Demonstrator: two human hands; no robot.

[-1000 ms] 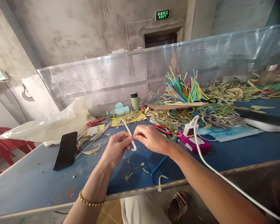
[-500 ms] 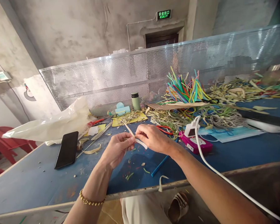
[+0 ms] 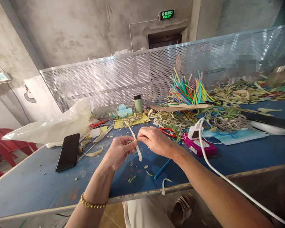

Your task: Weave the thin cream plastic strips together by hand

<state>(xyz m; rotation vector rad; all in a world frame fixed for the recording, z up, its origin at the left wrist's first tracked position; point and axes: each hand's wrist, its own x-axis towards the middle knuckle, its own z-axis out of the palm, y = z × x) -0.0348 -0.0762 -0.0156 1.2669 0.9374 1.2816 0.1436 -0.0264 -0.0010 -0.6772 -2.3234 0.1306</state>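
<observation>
Pale, narrow strip (image 3: 138, 153) aslant

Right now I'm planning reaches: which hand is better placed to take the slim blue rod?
Probably the right hand: the rod lies nearer it than the left hand, though both meet at a pale flat strip.

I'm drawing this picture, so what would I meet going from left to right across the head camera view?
Red chair → black phone → left hand → right hand → pink box → blue face mask.
</observation>
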